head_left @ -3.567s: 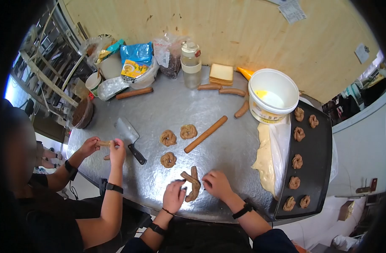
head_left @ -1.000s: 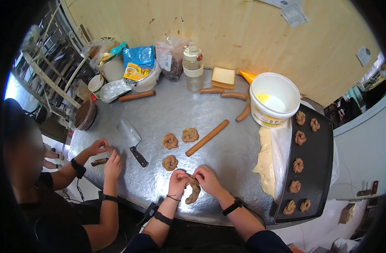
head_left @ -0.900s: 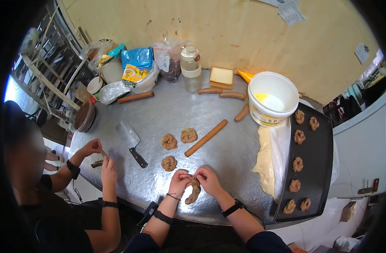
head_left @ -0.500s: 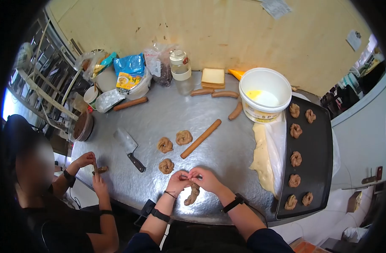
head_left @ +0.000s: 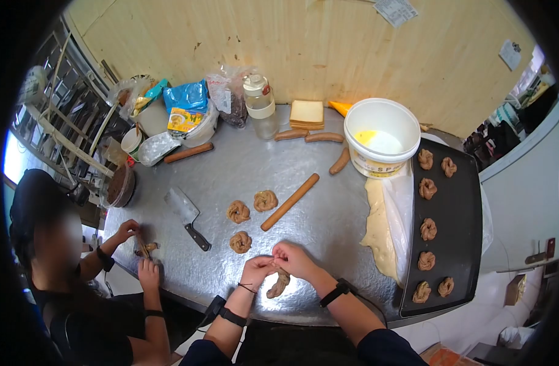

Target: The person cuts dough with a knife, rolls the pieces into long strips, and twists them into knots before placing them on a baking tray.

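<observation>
My left hand (head_left: pixel 257 271) and my right hand (head_left: pixel 295 258) meet near the table's front edge, fingertips pinched together at the upper end of a twisted brown dough strip (head_left: pixel 279 285). The strip's lower part hangs or lies below my fingers. Just beyond my hands are three coiled dough rings (head_left: pixel 240 242) on the metal table (head_left: pixel 328 226). A wooden rolling pin (head_left: pixel 290 202) lies diagonally to the right of the rings. A cleaver (head_left: pixel 188 218) rests on their left.
A co-worker (head_left: pixel 53 256) handles dough at the left. Several dough rings sit on a black tray (head_left: pixel 453 244) at the right. Pale dough (head_left: pixel 380 229) lies beside it, below a white bucket (head_left: pixel 383 137). Bottle (head_left: pixel 261 107), bread slices (head_left: pixel 307 114) and bags stand at the back.
My left hand has shifted slightly down and left, while both hands stay at the strip's upper end. The co-worker's head and hands have moved a little. The camera view has shifted slightly.
</observation>
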Tool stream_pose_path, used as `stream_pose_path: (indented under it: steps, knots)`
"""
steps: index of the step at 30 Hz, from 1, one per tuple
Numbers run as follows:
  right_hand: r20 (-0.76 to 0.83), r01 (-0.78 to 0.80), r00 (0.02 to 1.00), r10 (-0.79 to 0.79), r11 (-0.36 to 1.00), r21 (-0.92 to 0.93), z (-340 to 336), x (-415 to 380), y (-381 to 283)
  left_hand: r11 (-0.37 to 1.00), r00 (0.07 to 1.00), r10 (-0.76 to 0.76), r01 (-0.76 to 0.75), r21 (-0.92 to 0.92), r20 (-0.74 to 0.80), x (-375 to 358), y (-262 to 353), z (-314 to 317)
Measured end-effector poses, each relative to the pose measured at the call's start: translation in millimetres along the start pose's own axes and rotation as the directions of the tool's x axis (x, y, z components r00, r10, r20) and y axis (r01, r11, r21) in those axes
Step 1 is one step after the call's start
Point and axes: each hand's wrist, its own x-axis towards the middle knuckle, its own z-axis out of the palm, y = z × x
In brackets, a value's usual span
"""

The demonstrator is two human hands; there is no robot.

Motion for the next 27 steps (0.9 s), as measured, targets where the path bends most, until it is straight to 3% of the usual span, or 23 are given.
stream_pose_path:
  steps: [3, 5, 9, 12, 14, 15, 17, 19, 21, 23, 25, 27]
  knots:
    - [-0.061, 0.038, 0.998, -0.034, 0.997, 0.063, 6.5, -4.3, 6.5, 0.999, 0.997, 0.003, -0.006, -0.044, -0.071, -0.3, -2.9, 2.8]
    - [-0.201, 0.077, 0.977, -0.072, 0.997, 0.017, 11.5, -8.2, 12.9, 1.000, 0.993, -0.002, -0.001, -0.025, -0.118, -2.6, 1.9, 7.4]
    - [-0.274, 0.069, 0.959, -0.072, 0.997, -0.021, 10.2, -23.7, 5.7, 1.000, 0.995, 0.005, -0.003, 0.017, -0.102, -0.6, 1.5, 3.8]
    - [-0.332, 0.052, 0.941, -0.065, 0.997, -0.048, 7.2, -42.6, 1.6, 0.998, 0.996, -0.064, 0.064, -0.004, -0.060, -20.0, 34.3, 12.5]
    - [-0.328, 0.033, 0.943, -0.058, 0.996, -0.079, 4.1, -55.9, -0.5, 0.936, 0.961, -0.274, 0.260, -0.238, -0.027, -31.4, 54.8, 14.7]
    - [-0.330, 0.034, 0.942, -0.059, 0.996, -0.082, 4.0, -63.2, -4.6, 0.936, 0.962, -0.272, 0.259, -0.238, -0.025, -31.9, 52.2, 12.8]
    - [-0.268, 0.025, 0.959, -0.092, 0.970, -0.242, 5.8, -76.1, -12.3, 0.980, 0.980, -0.179, 0.169, -0.100, -0.093, -29.2, 35.3, 5.0]
    - [-0.214, 0.081, 0.966, -0.146, 0.954, -0.287, 14.5, -86.7, -7.6, 0.997, 0.991, -0.081, 0.080, -0.021, -0.102, -21.5, 8.1, -8.7]
    - [-0.158, 0.140, 0.967, -0.201, 0.934, -0.330, 23.1, -95.7, -6.8, 0.974, 0.989, 0.075, -0.045, 0.223, -0.129, -20.6, -3.0, -14.5]
    - [-0.084, 0.022, 0.996, -0.043, 0.971, -0.238, 32.8, -102.7, -10.7, 0.982, 0.983, 0.104, -0.078, 0.171, -0.149, -22.7, -11.6, -14.9]
    - [-0.081, 0.065, 0.993, -0.086, 0.969, -0.238, 41.9, -104.7, -9.7, 0.986, 0.976, 0.134, -0.114, 0.120, -0.173, -28.0, -9.2, -10.7]
    - [0.071, -0.093, 0.993, 0.098, 0.993, -0.072, 50.7, -105.9, -9.4, 0.995, 0.977, 0.024, -0.043, -0.086, -0.213, -36.1, -7.3, -6.9]
